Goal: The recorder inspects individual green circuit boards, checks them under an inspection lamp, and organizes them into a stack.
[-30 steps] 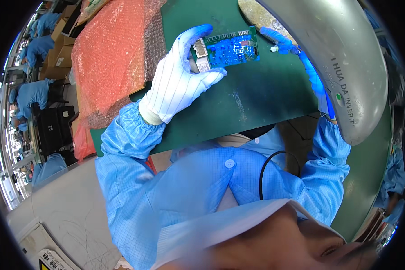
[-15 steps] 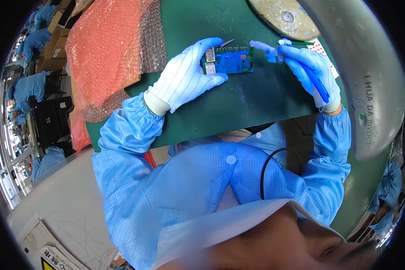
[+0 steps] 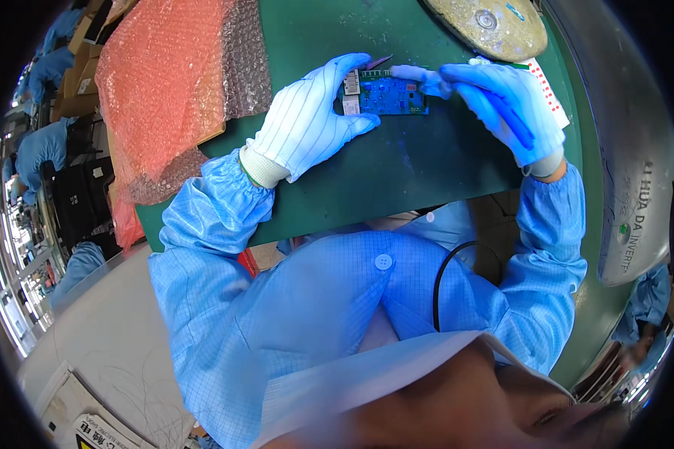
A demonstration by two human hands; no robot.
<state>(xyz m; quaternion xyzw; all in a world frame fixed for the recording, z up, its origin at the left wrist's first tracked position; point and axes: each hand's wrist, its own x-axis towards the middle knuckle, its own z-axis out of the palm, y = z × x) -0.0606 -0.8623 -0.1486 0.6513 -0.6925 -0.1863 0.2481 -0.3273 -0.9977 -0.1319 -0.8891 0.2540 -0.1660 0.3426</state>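
A blue-lit circuit board (image 3: 393, 95) with pale blocky connectors at its left end lies above the green tabletop. My left hand (image 3: 311, 116), in a striped white glove, grips it by that end, thumb below and fingers above. A thin dark pointed tool (image 3: 380, 61) juts out past the left fingertips; its other end is hidden. My gloved right hand (image 3: 513, 112) is closed around a brush-like tool with a pale, wrapped-looking front (image 3: 427, 78) and a blue handle (image 3: 511, 120). Its tip reaches the board's upper edge; whether it touches, I cannot tell.
Pink bubble wrap (image 3: 161, 90) lies at the left of the green table (image 3: 337, 198). A round stained disc (image 3: 494, 30) sits at the far right, near a red-dotted white sheet (image 3: 547, 93). A large grey lamp-like housing (image 3: 629, 179) curves along the right side.
My right hand has moved left, bringing the pale tool tip from beside the board to its upper edge. The left hand keeps its hold on the board.
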